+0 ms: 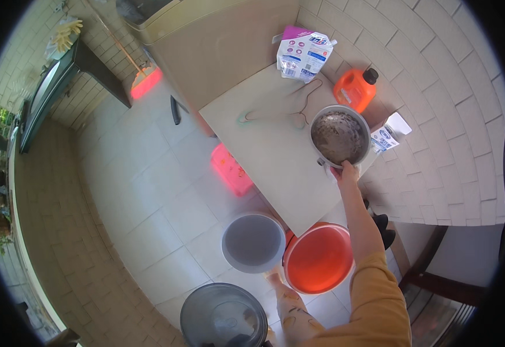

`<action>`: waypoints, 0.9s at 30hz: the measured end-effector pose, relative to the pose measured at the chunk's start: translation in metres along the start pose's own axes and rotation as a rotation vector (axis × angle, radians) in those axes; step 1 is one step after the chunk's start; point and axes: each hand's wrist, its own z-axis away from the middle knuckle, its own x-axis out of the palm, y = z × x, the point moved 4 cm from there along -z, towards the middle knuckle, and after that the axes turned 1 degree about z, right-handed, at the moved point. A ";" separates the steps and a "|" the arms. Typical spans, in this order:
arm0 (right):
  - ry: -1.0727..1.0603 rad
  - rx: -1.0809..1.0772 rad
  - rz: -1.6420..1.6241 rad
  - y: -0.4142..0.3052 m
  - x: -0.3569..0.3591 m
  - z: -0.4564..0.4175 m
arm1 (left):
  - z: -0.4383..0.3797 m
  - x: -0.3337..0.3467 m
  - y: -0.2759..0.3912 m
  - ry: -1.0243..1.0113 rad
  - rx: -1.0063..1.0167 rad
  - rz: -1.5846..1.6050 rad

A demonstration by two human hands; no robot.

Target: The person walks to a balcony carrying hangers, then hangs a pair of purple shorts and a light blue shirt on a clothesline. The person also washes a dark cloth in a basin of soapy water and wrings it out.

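Note:
My right hand grips the near edge of a round grey metal pot, which has a dark, dirty-looking inside. The pot is at the right end of a pale tabletop, close to the tiled wall. Just beyond it stands an orange plastic jug with a black cap. A white box with an open flap stands to the right of the pot. Thin wire hangers lie on the tabletop to its left. My left hand is out of view.
A detergent refill pouch leans at the back of the tabletop. On the floor are a grey bucket, a red bucket, a dark round container and a pink plastic object. A broom stands farther left.

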 end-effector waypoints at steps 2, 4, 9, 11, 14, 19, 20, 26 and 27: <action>-0.115 0.001 0.031 0.004 0.002 0.019 | -0.003 -0.002 -0.005 -0.023 -0.019 0.027; -0.226 0.102 0.019 0.027 -0.007 0.022 | -0.003 -0.004 -0.002 -0.059 -0.081 0.063; -0.347 0.253 0.064 0.066 -0.008 0.088 | -0.006 0.000 -0.018 0.014 -0.052 0.029; -0.388 0.283 0.076 0.076 -0.028 0.113 | -0.001 -0.004 -0.019 0.018 -0.114 -0.016; -0.354 0.344 0.082 0.094 -0.098 0.141 | 0.004 -0.005 -0.018 0.021 -0.152 0.077; -0.147 0.444 0.107 0.128 -0.242 0.182 | 0.001 0.001 0.003 0.025 -0.119 0.037; -0.105 0.459 0.111 0.136 -0.267 0.189 | 0.001 0.002 0.007 0.020 -0.119 0.028; 0.106 0.447 0.220 0.195 -0.387 0.178 | -0.035 0.012 -0.028 0.088 -0.013 0.184; 0.110 0.426 0.238 0.199 -0.391 0.178 | -0.040 0.012 -0.031 0.068 0.006 0.184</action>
